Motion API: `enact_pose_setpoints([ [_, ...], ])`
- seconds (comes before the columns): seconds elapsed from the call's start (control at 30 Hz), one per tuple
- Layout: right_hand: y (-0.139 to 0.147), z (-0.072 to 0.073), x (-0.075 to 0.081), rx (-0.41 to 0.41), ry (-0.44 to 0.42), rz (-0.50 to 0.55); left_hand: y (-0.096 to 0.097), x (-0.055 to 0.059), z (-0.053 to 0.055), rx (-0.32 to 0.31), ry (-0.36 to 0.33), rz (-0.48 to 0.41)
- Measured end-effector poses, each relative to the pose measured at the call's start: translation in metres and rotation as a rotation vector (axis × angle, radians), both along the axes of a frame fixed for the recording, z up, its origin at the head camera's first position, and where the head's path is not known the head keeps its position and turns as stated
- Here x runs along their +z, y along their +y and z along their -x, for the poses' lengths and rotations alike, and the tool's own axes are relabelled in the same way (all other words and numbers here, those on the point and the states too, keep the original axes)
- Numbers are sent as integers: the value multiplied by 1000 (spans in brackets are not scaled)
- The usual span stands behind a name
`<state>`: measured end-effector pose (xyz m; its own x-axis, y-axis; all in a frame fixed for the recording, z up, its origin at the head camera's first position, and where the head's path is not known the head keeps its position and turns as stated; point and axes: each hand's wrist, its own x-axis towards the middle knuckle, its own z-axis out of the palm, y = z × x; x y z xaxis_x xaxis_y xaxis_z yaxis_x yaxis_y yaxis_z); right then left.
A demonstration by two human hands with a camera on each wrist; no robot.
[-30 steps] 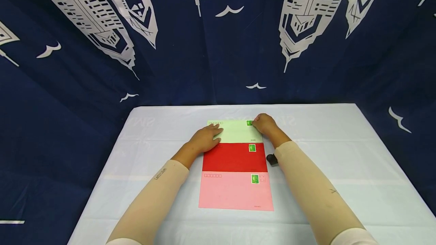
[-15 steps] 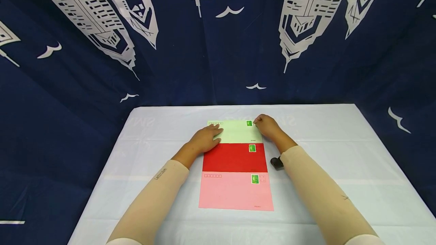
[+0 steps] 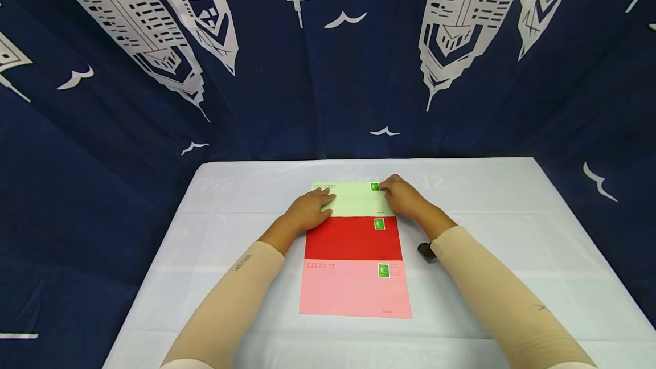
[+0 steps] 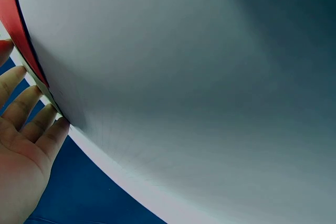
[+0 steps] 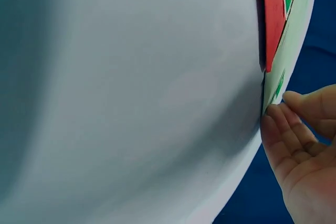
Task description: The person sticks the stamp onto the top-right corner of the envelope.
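In the head view, a light green envelope [image 3: 353, 201] lies at the far end of a column, partly covering the red envelope [image 3: 353, 238] or meeting its edge; I cannot tell which. My left hand [image 3: 307, 208] rests on the green envelope's left part with fingers spread. Nearer lies a pink envelope [image 3: 353, 292]. At the green envelope's top right corner is a green stamp [image 3: 375, 186]; my right hand [image 3: 404, 195] touches its right edge with the fingertips. In the right wrist view the thumb and slightly bent fingers [image 5: 286, 142] are beside the stamp.
A white-covered table [image 3: 230, 289] bears the envelopes. Green stamps also sit on the red envelope and the pink one. A small black device [image 3: 426, 251] shows at my right wrist. Behind the table hangs a dark blue cloth [image 3: 266, 113] with white building prints.
My right hand draws slightly right off the green envelope's stamp, then comes back to its edge. The right forearm swings outward to the right. My left hand stays put.
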<state>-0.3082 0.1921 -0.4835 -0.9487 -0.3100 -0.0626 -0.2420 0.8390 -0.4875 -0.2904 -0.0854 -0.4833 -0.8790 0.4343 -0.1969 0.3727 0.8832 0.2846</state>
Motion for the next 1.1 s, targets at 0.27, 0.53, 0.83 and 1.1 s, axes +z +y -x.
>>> enact_pose_setpoints([
  [0.27, -1, -6, -2, 110, 100, -96, -1, 0, -1, -3, 9, -4],
  [0.53, -6, -8, -3, 137, 125, -219, -1, -3, 2, -2, 9, -6],
  [0.83, -8, -8, -2, 159, 154, -282, -1, -3, 2, 1, 15, -4],
  [1.1, -10, -9, 1, 162, 182, -300, -1, -4, 2, -1, 10, -3],
])
